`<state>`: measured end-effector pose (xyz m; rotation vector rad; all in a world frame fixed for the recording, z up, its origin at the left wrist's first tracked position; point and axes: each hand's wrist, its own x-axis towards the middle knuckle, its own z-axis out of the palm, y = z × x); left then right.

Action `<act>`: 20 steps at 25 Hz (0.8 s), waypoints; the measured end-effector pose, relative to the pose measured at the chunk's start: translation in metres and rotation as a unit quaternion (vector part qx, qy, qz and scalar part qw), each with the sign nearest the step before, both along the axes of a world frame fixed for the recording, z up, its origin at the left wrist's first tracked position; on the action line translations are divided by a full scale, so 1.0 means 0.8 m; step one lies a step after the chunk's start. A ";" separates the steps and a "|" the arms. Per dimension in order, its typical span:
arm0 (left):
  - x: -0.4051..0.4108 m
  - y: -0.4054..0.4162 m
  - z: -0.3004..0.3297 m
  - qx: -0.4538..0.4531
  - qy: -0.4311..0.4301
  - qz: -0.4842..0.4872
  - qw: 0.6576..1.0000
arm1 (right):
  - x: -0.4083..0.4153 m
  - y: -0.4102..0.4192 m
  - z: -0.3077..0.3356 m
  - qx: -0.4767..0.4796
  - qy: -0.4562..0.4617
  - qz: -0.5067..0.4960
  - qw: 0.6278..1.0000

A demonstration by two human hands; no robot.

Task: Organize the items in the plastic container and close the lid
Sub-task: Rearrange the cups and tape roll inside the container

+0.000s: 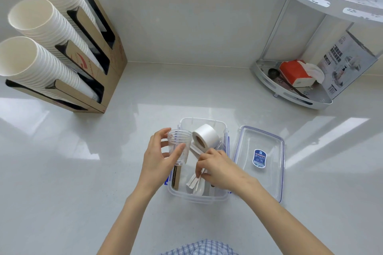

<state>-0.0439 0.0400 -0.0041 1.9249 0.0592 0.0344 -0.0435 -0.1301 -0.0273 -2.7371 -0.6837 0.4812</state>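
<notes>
A clear plastic container (199, 197) stands open on the grey counter in front of me. Its clear lid (261, 180) with a blue sticker lies flat just to its right. My left hand (157, 159) holds a stack of clear plastic cups (179, 143) upright over the container's left side. My right hand (219, 168) is inside the container, pinching several white wrapped sticks (195, 182) that lie along its floor. A white tape roll (206, 135) rests at the container's far end. A brown striped item (176, 177) stands against the left wall.
A cardboard dispenser (97, 80) with three stacks of white paper cups (41, 25) stands at the far left. A white corner rack (294, 85) at the far right holds a red tissue pack (294, 72) and a printed box (348, 64).
</notes>
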 end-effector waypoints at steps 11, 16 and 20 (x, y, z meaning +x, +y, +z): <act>-0.007 -0.027 -0.027 0.307 -0.066 -0.107 0.943 | -0.006 -0.015 0.002 0.039 -0.001 -0.046 0.998; -0.005 -0.029 -0.032 0.320 -0.069 -0.108 0.939 | -0.009 -0.005 0.000 0.073 -0.016 -0.119 0.990; -0.004 -0.029 -0.035 0.302 -0.066 -0.098 0.946 | -0.011 -0.002 -0.002 0.159 -0.022 -0.188 0.969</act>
